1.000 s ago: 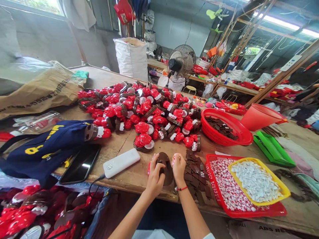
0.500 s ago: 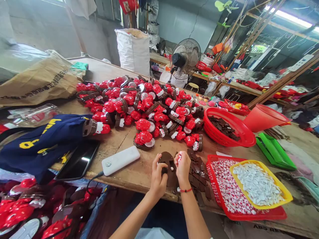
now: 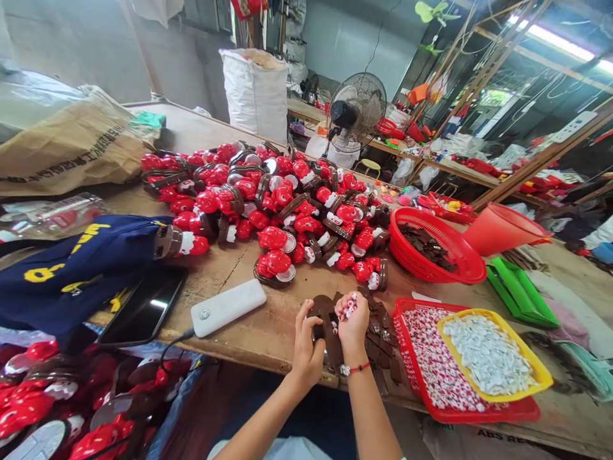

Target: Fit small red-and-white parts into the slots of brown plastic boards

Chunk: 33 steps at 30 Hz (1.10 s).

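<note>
My left hand (image 3: 307,342) is closed around the near-left side of a dark brown oval plastic base (image 3: 322,312), which lies on the table edge. Over the base's right side, my right hand (image 3: 354,322) is curled around a cluster of small red-and-white pieces (image 3: 350,306). One or two such pieces show on the base below the fingers. Flat brown plastic plates (image 3: 380,322) lie just right of my right hand. Further right, a red basket (image 3: 401,345) holds many more of the red-and-white pieces, with a yellow tray (image 3: 540,375) of white bits resting on it.
Red-and-brown figures (image 3: 275,239) are heaped across the table. A round red basket (image 3: 472,273) holds brown plates. To the left are a white power bank (image 3: 228,308), a phone (image 3: 143,306) and a navy bag (image 3: 96,275). A fan (image 3: 357,112) stands behind.
My right hand has turned and loosened slightly, so more red-and-white pieces show in it. My left hand stays on the base. The view has shifted slightly.
</note>
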### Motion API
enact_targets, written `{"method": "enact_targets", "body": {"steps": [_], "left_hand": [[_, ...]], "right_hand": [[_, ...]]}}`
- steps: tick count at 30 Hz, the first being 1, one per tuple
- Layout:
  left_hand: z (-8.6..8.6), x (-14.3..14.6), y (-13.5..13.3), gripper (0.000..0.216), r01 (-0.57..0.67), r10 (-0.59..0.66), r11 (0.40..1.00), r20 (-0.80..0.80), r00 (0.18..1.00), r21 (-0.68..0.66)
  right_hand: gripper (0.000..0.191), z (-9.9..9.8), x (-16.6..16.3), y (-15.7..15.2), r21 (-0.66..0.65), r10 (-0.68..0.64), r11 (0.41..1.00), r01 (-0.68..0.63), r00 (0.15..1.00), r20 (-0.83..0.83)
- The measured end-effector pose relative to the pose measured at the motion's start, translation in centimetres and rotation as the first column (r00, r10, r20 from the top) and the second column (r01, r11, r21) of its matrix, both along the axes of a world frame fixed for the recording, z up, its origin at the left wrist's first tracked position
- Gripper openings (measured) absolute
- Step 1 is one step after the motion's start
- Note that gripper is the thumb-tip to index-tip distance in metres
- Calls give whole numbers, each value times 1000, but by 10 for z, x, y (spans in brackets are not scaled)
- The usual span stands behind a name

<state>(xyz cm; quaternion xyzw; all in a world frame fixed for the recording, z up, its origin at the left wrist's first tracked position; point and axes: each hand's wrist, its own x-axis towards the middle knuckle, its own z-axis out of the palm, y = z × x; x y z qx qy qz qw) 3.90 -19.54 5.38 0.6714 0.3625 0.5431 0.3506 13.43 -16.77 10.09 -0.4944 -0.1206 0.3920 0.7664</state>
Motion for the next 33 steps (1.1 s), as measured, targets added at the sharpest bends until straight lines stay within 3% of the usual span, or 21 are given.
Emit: {"method": "enact_targets", "body": {"steps": [10,17,33], "left_hand": [[-2,-1,0,41,-2,7,998,81,997,-56],[-6,7,-1,48,-8,32,991,182,983,-134],[0,1,4,39,-6,23,987,104,994,-159]], "right_hand": [[20,9,-7,-4,4,43,999,-42,999,-28],[26,13,-37,-8,14,149,988,-153,975,168],[22,19,-28,-1,8,172,985,-172,980,-99]]}}
